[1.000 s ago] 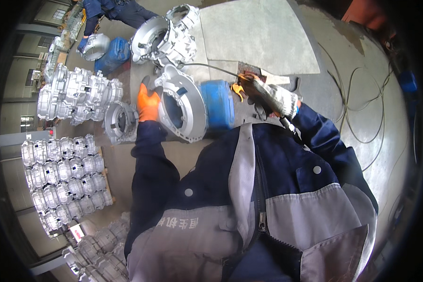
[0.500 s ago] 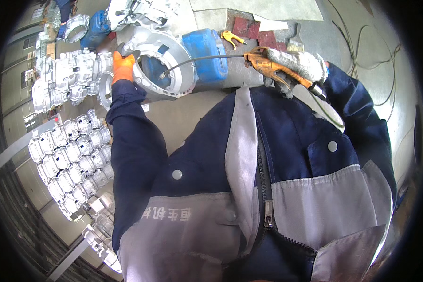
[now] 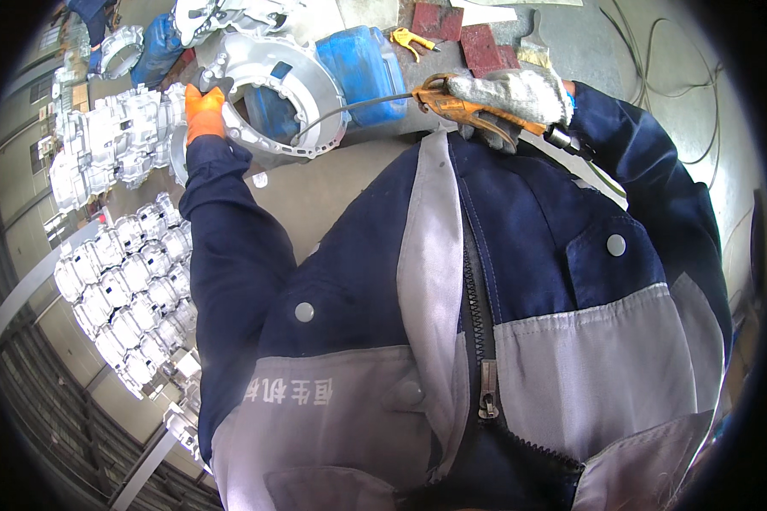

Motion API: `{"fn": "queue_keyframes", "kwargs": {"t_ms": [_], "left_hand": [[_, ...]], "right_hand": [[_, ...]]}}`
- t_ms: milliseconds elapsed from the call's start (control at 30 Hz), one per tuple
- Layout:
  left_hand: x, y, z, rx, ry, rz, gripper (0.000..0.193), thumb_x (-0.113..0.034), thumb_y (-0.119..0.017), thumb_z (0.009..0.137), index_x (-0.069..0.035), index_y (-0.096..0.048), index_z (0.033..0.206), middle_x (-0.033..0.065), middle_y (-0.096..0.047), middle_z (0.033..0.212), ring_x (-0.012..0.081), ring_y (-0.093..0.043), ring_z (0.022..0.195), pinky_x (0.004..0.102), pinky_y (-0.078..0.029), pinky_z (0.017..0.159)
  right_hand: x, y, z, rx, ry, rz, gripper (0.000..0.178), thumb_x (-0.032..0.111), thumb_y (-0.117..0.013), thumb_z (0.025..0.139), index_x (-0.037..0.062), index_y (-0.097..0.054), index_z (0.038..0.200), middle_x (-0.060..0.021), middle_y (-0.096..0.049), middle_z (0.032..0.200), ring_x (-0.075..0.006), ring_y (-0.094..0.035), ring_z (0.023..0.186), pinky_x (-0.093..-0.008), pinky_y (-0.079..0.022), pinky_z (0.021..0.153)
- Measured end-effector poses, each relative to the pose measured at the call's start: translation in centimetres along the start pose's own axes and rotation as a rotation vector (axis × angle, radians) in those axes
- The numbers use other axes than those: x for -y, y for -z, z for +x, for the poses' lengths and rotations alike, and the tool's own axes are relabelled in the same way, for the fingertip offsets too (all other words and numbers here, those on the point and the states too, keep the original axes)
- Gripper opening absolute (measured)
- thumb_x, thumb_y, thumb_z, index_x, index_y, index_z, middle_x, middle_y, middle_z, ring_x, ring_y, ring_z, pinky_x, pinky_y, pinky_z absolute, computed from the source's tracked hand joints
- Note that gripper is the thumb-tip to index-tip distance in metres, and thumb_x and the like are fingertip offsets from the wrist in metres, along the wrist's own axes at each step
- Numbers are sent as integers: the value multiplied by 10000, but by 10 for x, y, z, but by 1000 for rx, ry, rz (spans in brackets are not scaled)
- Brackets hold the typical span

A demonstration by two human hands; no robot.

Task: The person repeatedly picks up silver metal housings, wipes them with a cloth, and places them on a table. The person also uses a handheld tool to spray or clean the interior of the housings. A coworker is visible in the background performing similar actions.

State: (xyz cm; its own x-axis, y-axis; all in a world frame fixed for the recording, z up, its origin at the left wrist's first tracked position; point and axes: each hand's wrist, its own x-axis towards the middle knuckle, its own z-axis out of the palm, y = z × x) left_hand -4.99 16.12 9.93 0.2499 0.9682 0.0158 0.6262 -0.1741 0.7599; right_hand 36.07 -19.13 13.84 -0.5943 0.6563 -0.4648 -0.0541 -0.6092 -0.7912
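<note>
My left hand [image 3: 204, 111], in an orange glove with dark fingertips, is closed on the left rim of a silver cast-metal housing [image 3: 315, 85], ring-shaped with a wide round opening. My right hand [image 3: 524, 100] wears a whitish knit glove and is wrapped round the handle of an orange air blow gun [image 3: 443, 102]. From the gun a long thin nozzle tube [image 3: 366, 104] runs left across the housing's right rim. Its tip is at the near inner edge of the opening; whether it touches the metal I cannot tell. A hose fitting [image 3: 562, 138] joins the gun's rear end.
A blue plastic jerrycan [image 3: 371, 72] stands right behind the housing. Beyond it lie a second, yellow blow gun [image 3: 413, 40] and dark red pads [image 3: 479, 49]. More castings [image 3: 115, 140] crowd the left, with stacked rows [image 3: 132, 285] below. Hoses [image 3: 656, 102] trail over the floor at right.
The whole scene has shifted a little left and up in view. Against the housing, the nozzle tip has moved toward the near inner edge. Both hands keep their holds.
</note>
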Motion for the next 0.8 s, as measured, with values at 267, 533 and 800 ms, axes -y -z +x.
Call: {"fn": "queue_keyframes", "kwargs": {"t_ms": [267,533,800], "left_hand": [[-23,0,-6,-11,61,189,564,-90,-794,623,-57,-550,1131,33,-614,930,147,-551,812,292,-458,716],[-34,-2,-13,-53,89,164,595,-61,-799,617,-61,-541,1153,28,-611,951,141,-557,819,298,-464,726],[17,7,16,-17,-4,141,481,-84,-753,648,-61,-567,1091,29,-616,888,144,-541,751,296,-454,672]], "right_hand": [[-21,0,12,-138,291,-178,493,442,-493,907,2,-565,1117,-128,-632,829,-127,-632,690,-255,-528,604],[-45,13,42,32,-98,134,587,475,-489,891,28,-450,1271,-154,-587,1027,-151,-645,791,-244,-565,607],[-61,15,28,-94,72,135,532,504,-459,900,12,-625,1018,-85,-634,736,-99,-625,618,-223,-518,524]]}}
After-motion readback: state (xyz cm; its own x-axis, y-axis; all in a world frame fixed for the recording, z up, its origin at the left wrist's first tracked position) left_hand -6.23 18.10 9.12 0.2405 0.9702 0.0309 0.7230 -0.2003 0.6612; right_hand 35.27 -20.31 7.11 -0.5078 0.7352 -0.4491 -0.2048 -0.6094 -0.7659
